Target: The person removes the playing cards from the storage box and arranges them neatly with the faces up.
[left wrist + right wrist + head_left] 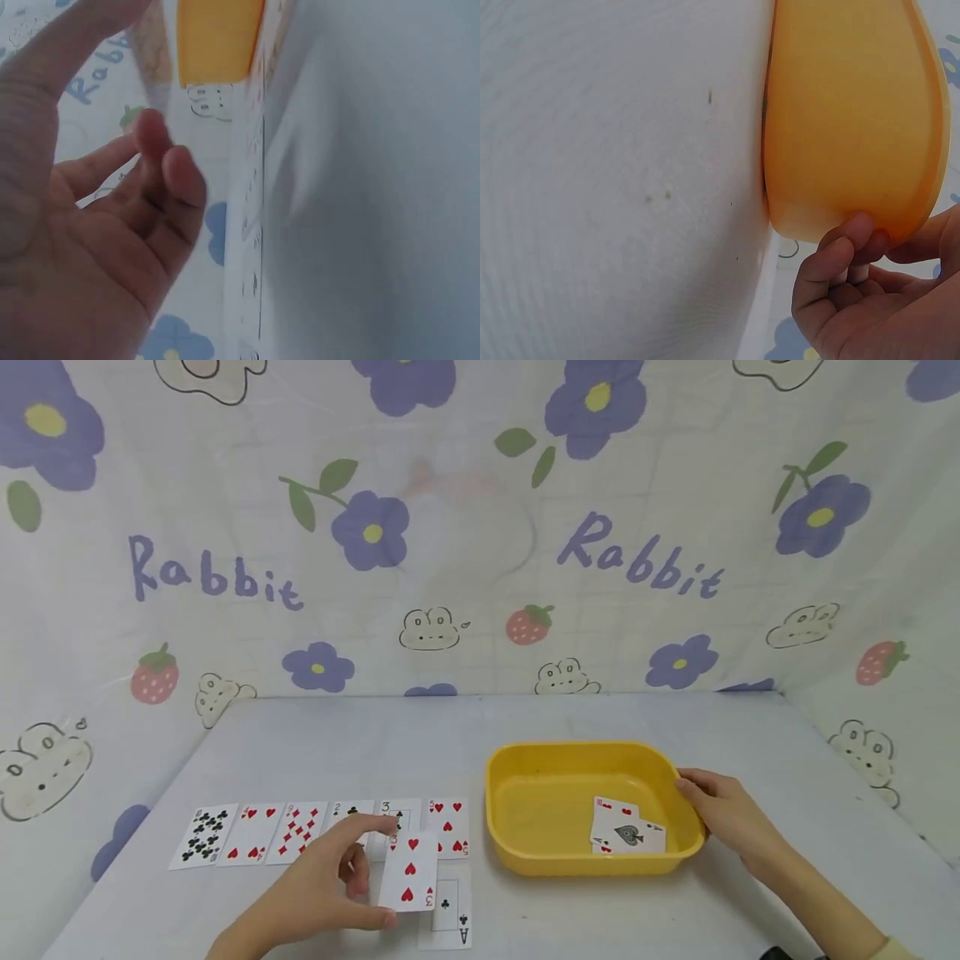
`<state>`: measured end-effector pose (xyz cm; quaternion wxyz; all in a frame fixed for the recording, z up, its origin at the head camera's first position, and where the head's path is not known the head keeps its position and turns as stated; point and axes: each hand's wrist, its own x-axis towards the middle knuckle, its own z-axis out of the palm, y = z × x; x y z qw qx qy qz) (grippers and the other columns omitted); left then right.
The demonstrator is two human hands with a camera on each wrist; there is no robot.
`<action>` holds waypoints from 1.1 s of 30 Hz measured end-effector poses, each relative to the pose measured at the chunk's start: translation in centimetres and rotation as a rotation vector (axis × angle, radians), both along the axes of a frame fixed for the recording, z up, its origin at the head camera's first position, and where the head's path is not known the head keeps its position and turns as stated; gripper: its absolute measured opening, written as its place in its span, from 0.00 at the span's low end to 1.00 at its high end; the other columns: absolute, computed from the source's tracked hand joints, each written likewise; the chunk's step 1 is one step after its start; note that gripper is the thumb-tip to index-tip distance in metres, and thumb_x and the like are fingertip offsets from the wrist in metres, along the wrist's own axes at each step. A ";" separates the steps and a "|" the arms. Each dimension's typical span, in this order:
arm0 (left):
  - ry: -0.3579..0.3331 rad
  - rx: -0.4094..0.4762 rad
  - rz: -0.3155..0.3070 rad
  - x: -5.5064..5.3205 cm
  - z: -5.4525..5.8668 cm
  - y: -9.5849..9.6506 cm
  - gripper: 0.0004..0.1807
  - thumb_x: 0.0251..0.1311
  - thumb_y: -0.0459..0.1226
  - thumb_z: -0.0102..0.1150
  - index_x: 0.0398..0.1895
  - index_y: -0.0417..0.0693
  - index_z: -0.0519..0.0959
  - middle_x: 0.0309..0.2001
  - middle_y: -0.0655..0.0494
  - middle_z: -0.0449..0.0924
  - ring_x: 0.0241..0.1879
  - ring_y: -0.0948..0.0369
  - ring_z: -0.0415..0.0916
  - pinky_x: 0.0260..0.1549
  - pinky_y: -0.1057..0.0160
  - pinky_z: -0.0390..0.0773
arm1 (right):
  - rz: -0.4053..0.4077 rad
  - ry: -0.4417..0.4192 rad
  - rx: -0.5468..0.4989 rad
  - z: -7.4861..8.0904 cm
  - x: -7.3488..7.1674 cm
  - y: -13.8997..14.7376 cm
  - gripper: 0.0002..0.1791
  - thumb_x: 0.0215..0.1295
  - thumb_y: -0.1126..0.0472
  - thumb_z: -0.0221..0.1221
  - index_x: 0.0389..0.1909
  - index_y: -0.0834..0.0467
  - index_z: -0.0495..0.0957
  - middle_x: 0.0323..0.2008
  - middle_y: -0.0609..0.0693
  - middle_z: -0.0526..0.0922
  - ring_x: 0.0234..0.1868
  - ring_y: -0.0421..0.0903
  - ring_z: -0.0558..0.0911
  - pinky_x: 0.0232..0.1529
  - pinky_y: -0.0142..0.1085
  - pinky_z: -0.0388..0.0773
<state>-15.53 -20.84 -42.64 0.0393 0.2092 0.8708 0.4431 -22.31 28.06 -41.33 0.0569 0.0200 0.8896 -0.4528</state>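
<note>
My left hand [318, 881] pinches a three of hearts [409, 872] by its edges between thumb and index finger. The card is held above the row of face-up cards and partly covers an ace of clubs [453, 914] lying nearer to me. In the left wrist view the other fingers [184, 176] are loosely curled. At the right, my right hand [731, 818] grips the right end of a yellow plastic basin [592, 865], thumb at the rim and fingers against the outer wall [847, 127]. Inside lie an ace of spades [633, 837] and a red-suited card [611, 810] partly under it.
Left of the basin, a row of face-up cards includes a high club card [204, 837], four of hearts [247, 835], nine of diamonds [297, 833] and five of hearts [448, 827]. A patterned curtain [480, 527] hangs behind the white table [360, 735].
</note>
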 end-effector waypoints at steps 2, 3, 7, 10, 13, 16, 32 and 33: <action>-0.022 -0.035 -0.010 0.1 -0.5 -0.7 0.48 0.35 0.53 0.82 0.65 0.64 0.69 0.25 0.56 0.73 0.25 0.61 0.71 0.27 0.65 0.74 | 0.004 0.001 0.000 0.1 0.0 -0.1 0.31 0.79 0.52 0.44 0.68 0.73 0.60 0.50 0.63 0.76 0.35 0.49 0.75 0.30 0.36 0.76; -0.029 -0.047 -0.014 0.0 -0.7 -1.1 0.49 0.35 0.53 0.81 0.66 0.62 0.69 0.25 0.56 0.73 0.24 0.62 0.71 0.26 0.65 0.74 | 0.003 0.000 0.000 0.1 0.1 -0.2 0.30 0.79 0.52 0.44 0.69 0.73 0.60 0.50 0.63 0.76 0.35 0.49 0.75 0.30 0.36 0.76; -0.054 -0.087 -0.023 -0.2 -1.3 -2.1 0.49 0.35 0.53 0.81 0.66 0.61 0.69 0.25 0.57 0.73 0.23 0.63 0.69 0.25 0.66 0.73 | 0.003 -0.003 -0.002 0.2 0.2 -0.3 0.30 0.79 0.52 0.44 0.68 0.73 0.60 0.50 0.63 0.76 0.35 0.49 0.75 0.30 0.36 0.76; -0.069 -0.112 -0.035 -0.2 -1.4 -2.6 0.49 0.35 0.54 0.81 0.66 0.59 0.69 0.26 0.57 0.73 0.24 0.63 0.70 0.26 0.66 0.73 | 0.001 -0.006 -0.002 0.2 0.2 -0.3 0.30 0.79 0.52 0.44 0.68 0.73 0.60 0.51 0.64 0.75 0.37 0.50 0.74 0.31 0.36 0.76; -0.088 -0.121 -0.048 -0.2 -1.4 -2.7 0.49 0.36 0.53 0.81 0.66 0.58 0.69 0.27 0.56 0.73 0.25 0.62 0.70 0.26 0.66 0.73 | -0.003 -0.009 -0.001 0.1 0.2 -0.3 0.31 0.79 0.52 0.44 0.68 0.73 0.60 0.52 0.65 0.75 0.37 0.50 0.74 0.31 0.36 0.76; -0.102 -0.129 -0.060 -0.1 -1.3 -2.6 0.49 0.36 0.53 0.81 0.66 0.56 0.69 0.30 0.56 0.74 0.26 0.61 0.70 0.26 0.66 0.73 | -0.005 -0.013 0.000 0.1 0.1 -0.3 0.31 0.79 0.51 0.44 0.69 0.73 0.59 0.52 0.65 0.75 0.37 0.50 0.74 0.31 0.36 0.77; -0.003 -0.190 -0.084 -0.4 -2.0 -2.7 0.49 0.32 0.56 0.82 0.63 0.55 0.71 0.32 0.58 0.71 0.28 0.63 0.70 0.28 0.68 0.73 | 0.009 -0.007 -0.009 0.2 0.1 -0.1 0.32 0.79 0.51 0.44 0.69 0.73 0.59 0.52 0.64 0.75 0.37 0.49 0.75 0.32 0.36 0.76; 0.003 -0.192 -0.084 -0.4 -2.1 -2.7 0.50 0.31 0.57 0.82 0.63 0.56 0.71 0.33 0.58 0.71 0.28 0.63 0.70 0.28 0.68 0.73 | 0.009 -0.007 -0.008 0.2 0.1 -0.1 0.32 0.79 0.51 0.44 0.69 0.73 0.59 0.52 0.64 0.75 0.37 0.49 0.75 0.32 0.35 0.76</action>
